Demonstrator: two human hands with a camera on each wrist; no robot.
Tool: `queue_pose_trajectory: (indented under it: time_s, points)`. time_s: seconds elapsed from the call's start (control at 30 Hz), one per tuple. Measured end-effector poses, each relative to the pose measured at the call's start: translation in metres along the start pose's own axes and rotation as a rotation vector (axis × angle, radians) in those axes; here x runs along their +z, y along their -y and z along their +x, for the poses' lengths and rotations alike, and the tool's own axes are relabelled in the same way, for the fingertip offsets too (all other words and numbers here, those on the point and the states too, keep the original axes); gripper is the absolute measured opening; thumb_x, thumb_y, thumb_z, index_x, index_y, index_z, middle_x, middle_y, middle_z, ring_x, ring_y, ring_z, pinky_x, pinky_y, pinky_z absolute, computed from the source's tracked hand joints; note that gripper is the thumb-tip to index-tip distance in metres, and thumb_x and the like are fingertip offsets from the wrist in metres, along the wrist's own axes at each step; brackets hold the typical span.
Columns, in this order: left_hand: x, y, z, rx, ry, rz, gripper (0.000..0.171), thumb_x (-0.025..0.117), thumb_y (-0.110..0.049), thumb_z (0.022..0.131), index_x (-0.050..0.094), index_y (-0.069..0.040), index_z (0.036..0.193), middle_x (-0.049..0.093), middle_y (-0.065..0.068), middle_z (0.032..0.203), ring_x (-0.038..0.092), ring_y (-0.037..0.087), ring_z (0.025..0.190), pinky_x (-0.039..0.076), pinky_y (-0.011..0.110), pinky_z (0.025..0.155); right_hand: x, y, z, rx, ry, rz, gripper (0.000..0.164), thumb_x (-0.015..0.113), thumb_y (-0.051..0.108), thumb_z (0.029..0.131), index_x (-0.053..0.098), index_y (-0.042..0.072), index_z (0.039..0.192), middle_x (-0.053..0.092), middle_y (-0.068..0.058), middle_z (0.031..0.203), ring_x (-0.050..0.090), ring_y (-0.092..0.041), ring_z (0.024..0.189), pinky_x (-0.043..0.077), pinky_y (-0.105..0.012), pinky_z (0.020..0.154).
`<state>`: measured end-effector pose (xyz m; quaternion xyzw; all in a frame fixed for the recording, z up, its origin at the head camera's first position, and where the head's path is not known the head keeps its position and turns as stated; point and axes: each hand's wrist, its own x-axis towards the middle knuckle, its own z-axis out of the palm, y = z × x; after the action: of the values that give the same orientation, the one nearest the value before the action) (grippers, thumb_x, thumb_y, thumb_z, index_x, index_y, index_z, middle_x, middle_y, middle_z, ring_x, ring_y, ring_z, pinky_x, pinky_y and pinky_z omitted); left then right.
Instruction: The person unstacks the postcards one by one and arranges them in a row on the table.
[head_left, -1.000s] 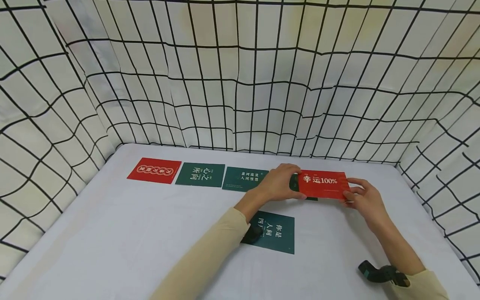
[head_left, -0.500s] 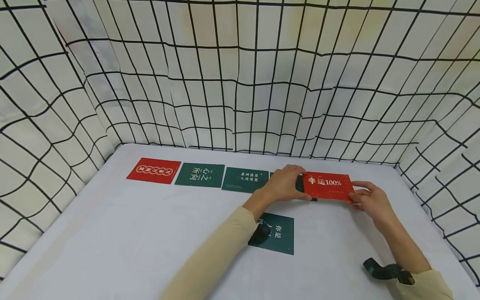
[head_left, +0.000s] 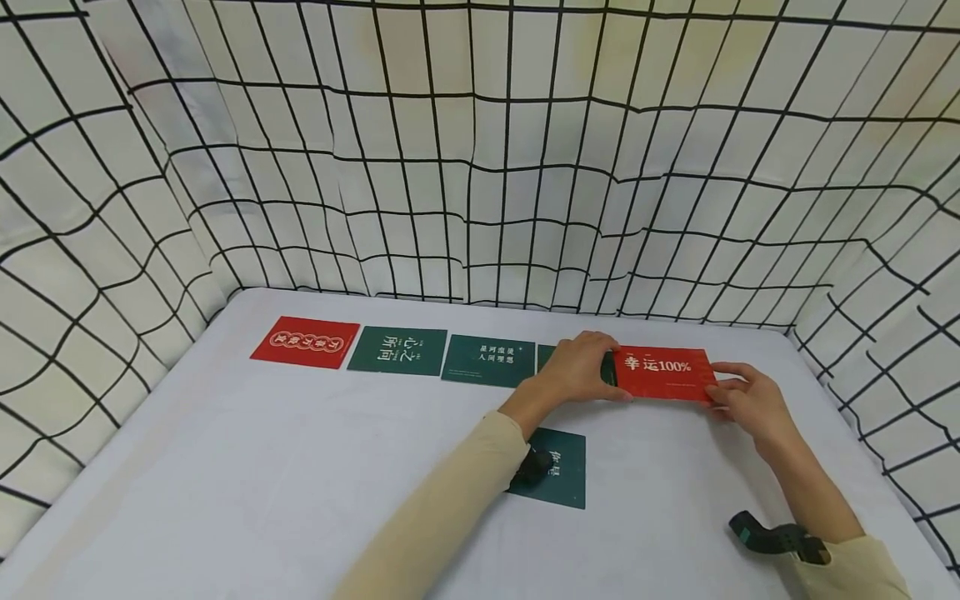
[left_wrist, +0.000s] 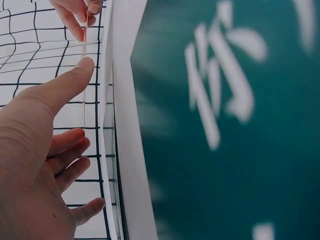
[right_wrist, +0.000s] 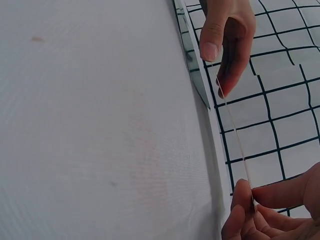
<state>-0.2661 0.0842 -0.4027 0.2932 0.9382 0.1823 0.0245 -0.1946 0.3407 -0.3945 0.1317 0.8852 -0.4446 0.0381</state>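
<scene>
A red card [head_left: 663, 372] with white characters and "100%" is held between both hands, above the back right of the table. My left hand [head_left: 573, 371] has it by the left end, thumb and fingertips at the edge. The right hand [head_left: 753, 404] pinches its right end between thumb and fingers. Seen edge-on in the right wrist view, the card [right_wrist: 235, 125] is a thin line lifted off the cloth. Behind the left hand lies a green card [head_left: 547, 357], mostly hidden. Another green card [head_left: 570, 479] lies nearer, partly covered by the left wrist camera.
In a row at the back lie a red card [head_left: 306, 342] and two green cards, one with sideways characters [head_left: 397, 350] and one [head_left: 489, 360] beside it. White cloth covers the table [head_left: 225, 467]. Black netting [head_left: 480, 167] over white fabric surrounds its back and sides.
Both hands have carried the red card a little to the right, showing more of the green card behind the left hand. The left forearm now covers more of the nearer green card.
</scene>
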Motion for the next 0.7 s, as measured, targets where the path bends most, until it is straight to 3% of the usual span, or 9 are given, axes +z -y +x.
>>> queue_pose_trajectory:
  time_s: [0.27, 0.6, 0.7]
  points:
    - [0.003, -0.006, 0.005, -0.012, 0.021, 0.017, 0.077, 0.08, -0.057, 0.085, 0.054, -0.021, 0.148, 0.058, -0.005, 0.15, 0.049, 0.013, 0.139, 0.046, 0.037, 0.116, -0.006, -0.005, 0.003, 0.008, 0.01, 0.001, 0.06, 0.053, 0.018, 0.108, 0.031, -0.005, 0.158, 0.064, -0.027, 0.128, 0.064, -0.004, 0.081, 0.059, -0.019, 0.07]
    - [0.009, -0.013, 0.013, -0.003, 0.021, 0.066, 0.078, 0.078, -0.061, 0.083, 0.054, -0.024, 0.148, 0.056, -0.008, 0.154, 0.046, 0.012, 0.145, 0.042, 0.046, 0.122, -0.013, -0.014, 0.007, 0.001, 0.008, -0.001, 0.058, 0.05, 0.014, 0.107, 0.031, -0.007, 0.157, 0.071, -0.014, 0.114, 0.065, 0.0, 0.078, 0.058, -0.018, 0.07]
    - [0.01, -0.014, 0.014, -0.014, 0.032, 0.065, 0.078, 0.078, -0.061, 0.084, 0.054, -0.025, 0.149, 0.055, -0.008, 0.154, 0.045, 0.012, 0.146, 0.04, 0.048, 0.123, -0.012, -0.014, 0.006, -0.006, 0.002, -0.009, 0.057, 0.05, 0.013, 0.107, 0.032, -0.008, 0.157, 0.071, -0.018, 0.115, 0.064, -0.001, 0.078, 0.058, -0.019, 0.069]
